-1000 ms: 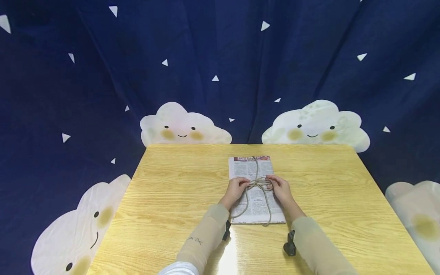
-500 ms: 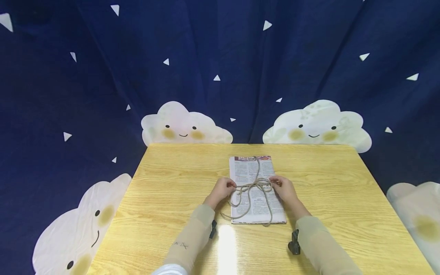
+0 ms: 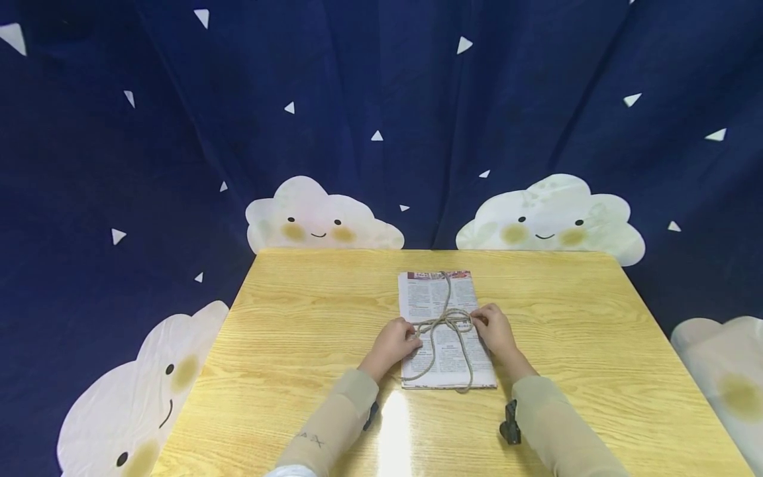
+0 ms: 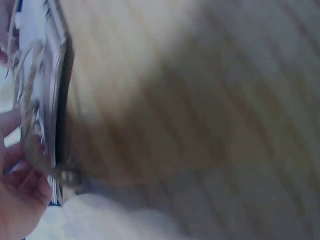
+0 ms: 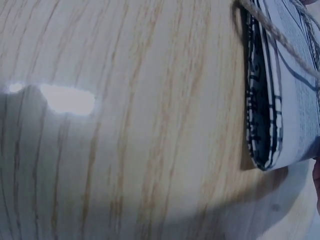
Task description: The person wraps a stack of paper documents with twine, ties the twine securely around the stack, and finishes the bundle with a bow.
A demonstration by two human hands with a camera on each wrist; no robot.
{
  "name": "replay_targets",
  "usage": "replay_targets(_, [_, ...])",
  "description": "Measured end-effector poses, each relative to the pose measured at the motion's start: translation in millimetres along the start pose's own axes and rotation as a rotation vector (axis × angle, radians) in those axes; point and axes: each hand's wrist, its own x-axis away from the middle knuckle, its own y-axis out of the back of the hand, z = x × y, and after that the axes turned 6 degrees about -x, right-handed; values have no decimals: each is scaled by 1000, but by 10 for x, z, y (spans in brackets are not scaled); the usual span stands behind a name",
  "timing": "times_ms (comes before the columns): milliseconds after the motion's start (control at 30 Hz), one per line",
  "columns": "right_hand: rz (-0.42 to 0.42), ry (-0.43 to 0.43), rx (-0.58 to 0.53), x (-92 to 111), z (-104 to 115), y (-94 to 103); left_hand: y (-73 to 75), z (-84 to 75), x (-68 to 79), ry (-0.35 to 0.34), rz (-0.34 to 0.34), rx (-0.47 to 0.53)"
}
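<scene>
A: Nearest items?

B: Two beige sleeves (image 3: 566, 424), dark scribbled marks on the left one. Small black device (image 3: 510, 424) at the right wrist, another at the left. Beneath: yellow wood-grain tabletop (image 3: 298, 305), glossy, with a white glare streak (image 3: 395, 430) between the forearms.

A: Hands?

B: Left hand (image 3: 390, 344) at the left edge of the newspaper stack (image 3: 424, 301), fingers bent, twine (image 3: 444, 320) crossing them in the left wrist view. Gripping or only touching, cannot tell. Right hand (image 3: 493, 330) at the right edge, thumb and finger pinching the end of the right bow loop.

A: Position of the stack?

B: Flat on the tabletop, about midway between its left and right edges, short of the far edge.

A: Materials?

B: Folded newsprint, columns of small dark text, a reddish strip along its far end. Right wrist view: rounded fold, several layers, black-and-white pattern along them. Twine tan, rough, twisted. One length runs from the stack's far edge to the bow; two tails curve nearward, one to the near left corner, one over the near edge.

A: Beyond?

B: Navy cloth backdrop (image 3: 334, 79), soft folds, scattered white triangles (image 3: 377, 136). Smiling printed clouds (image 3: 324, 215) behind the tabletop's far edge, one toward each far corner; others beside its left and right edges.
</scene>
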Motion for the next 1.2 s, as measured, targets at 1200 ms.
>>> replay_targets(1200, [15,-58,4,26,-9,-27,-70,4,-155,153,-201,371])
